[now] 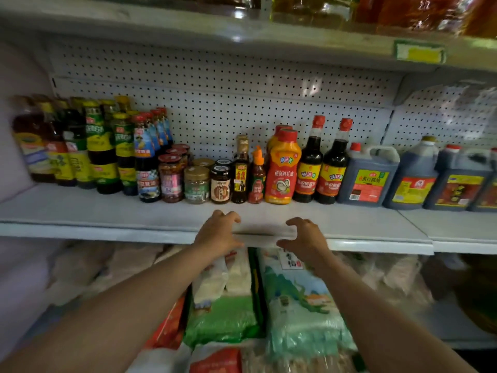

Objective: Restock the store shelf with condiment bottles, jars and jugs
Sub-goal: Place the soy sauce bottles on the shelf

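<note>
A white store shelf [107,211] carries a row of condiments along its back. Tall oil and sauce bottles [99,146] stand at the left, small jars [196,184] in the middle, an orange squeeze bottle [281,170] and two dark soy sauce bottles [320,168] to the right, then dark jugs [368,179]. My left hand [219,232] and my right hand [305,238] hover at the shelf's front edge, in front of the jars. Both have loosely curled fingers and hold nothing.
A pegboard back panel [215,103] rises behind the row. An upper shelf [242,36] holds oil bottles overhead. Below the front edge lie bags of rice and grain [295,305]. A neighbouring shelf section [457,227] at right holds more jugs.
</note>
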`<control>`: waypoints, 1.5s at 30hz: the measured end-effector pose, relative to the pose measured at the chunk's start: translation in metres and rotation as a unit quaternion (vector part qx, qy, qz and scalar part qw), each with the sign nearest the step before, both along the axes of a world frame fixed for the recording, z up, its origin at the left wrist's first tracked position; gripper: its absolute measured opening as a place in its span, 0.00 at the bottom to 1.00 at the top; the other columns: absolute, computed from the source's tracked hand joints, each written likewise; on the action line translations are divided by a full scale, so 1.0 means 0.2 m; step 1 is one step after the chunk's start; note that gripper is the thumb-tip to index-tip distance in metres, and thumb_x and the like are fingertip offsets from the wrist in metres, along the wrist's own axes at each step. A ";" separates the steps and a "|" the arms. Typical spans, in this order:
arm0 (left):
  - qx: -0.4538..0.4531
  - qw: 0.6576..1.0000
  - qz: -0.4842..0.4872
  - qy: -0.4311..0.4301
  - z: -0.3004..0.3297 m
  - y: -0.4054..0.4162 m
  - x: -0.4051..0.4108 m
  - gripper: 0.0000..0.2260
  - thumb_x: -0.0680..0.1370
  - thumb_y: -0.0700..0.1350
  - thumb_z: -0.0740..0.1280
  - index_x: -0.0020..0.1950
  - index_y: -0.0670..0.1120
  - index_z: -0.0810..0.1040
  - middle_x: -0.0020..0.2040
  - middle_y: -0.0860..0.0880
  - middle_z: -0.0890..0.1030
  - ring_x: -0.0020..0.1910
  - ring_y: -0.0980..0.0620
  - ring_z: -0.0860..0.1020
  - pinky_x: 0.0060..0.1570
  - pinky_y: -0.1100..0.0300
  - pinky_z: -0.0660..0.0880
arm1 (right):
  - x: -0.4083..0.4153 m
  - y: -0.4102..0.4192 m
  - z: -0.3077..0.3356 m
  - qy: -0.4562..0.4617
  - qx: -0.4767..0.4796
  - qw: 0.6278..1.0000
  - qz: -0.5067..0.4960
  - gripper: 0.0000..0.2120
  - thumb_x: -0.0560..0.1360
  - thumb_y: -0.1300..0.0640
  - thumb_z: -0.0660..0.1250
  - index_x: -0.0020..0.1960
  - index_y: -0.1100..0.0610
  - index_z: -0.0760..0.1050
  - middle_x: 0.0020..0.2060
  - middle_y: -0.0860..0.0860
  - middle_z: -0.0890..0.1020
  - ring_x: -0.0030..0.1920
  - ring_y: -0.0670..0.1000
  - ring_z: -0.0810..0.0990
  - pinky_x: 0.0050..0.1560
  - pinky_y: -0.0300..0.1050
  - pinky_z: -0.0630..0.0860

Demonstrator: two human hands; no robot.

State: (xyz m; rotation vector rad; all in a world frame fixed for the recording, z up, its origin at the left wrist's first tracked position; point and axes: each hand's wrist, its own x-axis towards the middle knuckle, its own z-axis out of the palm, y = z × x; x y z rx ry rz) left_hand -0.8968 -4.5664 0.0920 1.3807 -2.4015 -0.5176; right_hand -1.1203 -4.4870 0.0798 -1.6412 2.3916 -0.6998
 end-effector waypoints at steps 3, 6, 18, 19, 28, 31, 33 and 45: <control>0.017 1.000 0.004 -0.018 -0.14 0.08 0.14 0.29 0.69 0.53 0.78 0.67 0.54 0.72 0.61 0.47 0.70 0.61 0.45 0.73 0.58 0.50 0.75 | 0.17 0.10 -0.07 0.028 0.030 0.999 0.018 0.30 0.69 0.46 0.77 0.68 0.53 0.73 0.61 0.55 0.78 0.61 0.57 0.76 0.58 0.47 0.74; 0.033 0.999 0.004 -0.023 -0.29 0.14 0.29 0.32 0.67 0.54 0.79 0.68 0.53 0.73 0.65 0.46 0.70 0.63 0.44 0.72 0.59 0.50 0.75 | 0.33 0.17 -0.16 0.036 0.073 0.996 0.026 0.33 0.70 0.45 0.77 0.71 0.53 0.72 0.66 0.56 0.75 0.64 0.57 0.75 0.61 0.47 0.74; 0.092 0.988 0.074 -0.096 -0.81 0.32 0.64 0.32 0.71 0.53 0.76 0.72 0.53 0.68 0.66 0.43 0.69 0.65 0.40 0.68 0.60 0.48 0.71 | 0.68 0.24 -0.67 0.013 0.158 0.981 0.111 0.33 0.72 0.49 0.77 0.73 0.48 0.69 0.70 0.53 0.71 0.66 0.57 0.74 0.62 0.47 0.72; 0.093 0.987 0.078 -0.104 -0.86 0.33 0.65 0.32 0.71 0.54 0.76 0.72 0.53 0.68 0.66 0.42 0.69 0.65 0.39 0.68 0.60 0.48 0.71 | 0.68 0.24 -0.73 0.014 0.167 0.979 0.117 0.33 0.72 0.49 0.76 0.74 0.48 0.68 0.70 0.54 0.71 0.67 0.57 0.74 0.62 0.46 0.72; 0.185 0.968 0.115 -0.127 -1.50 0.44 0.66 0.29 0.71 0.54 0.75 0.70 0.53 0.70 0.69 0.43 0.70 0.67 0.40 0.68 0.62 0.47 0.71 | 0.66 0.32 -1.40 -0.038 0.264 0.955 0.130 0.30 0.73 0.51 0.75 0.72 0.52 0.71 0.67 0.57 0.75 0.65 0.58 0.75 0.62 0.47 0.72; 0.230 0.955 0.137 -0.125 -1.78 0.51 0.67 0.29 0.71 0.55 0.75 0.70 0.53 0.72 0.66 0.43 0.72 0.65 0.40 0.71 0.61 0.48 0.73 | 0.66 0.38 -1.71 -0.063 0.313 0.941 0.112 0.31 0.74 0.47 0.74 0.74 0.49 0.68 0.69 0.55 0.72 0.65 0.58 0.74 0.62 0.49 0.74; 0.259 0.947 0.144 -0.126 -1.99 0.57 0.69 0.27 0.71 0.56 0.74 0.69 0.54 0.73 0.64 0.44 0.74 0.63 0.40 0.73 0.59 0.47 0.74 | 0.65 0.43 -1.92 -0.085 0.340 0.930 0.113 0.29 0.75 0.47 0.72 0.74 0.49 0.68 0.69 0.54 0.72 0.64 0.57 0.75 0.60 0.47 0.75; 0.399 0.889 0.205 -0.090 -3.24 0.80 0.83 0.31 0.74 0.55 0.74 0.72 0.47 0.68 0.67 0.43 0.73 0.67 0.43 0.71 0.62 0.50 0.70 | 0.79 0.62 -3.20 -0.181 0.420 0.887 0.061 0.24 0.75 0.41 0.70 0.66 0.51 0.74 0.54 0.50 0.79 0.56 0.54 0.78 0.50 0.46 0.73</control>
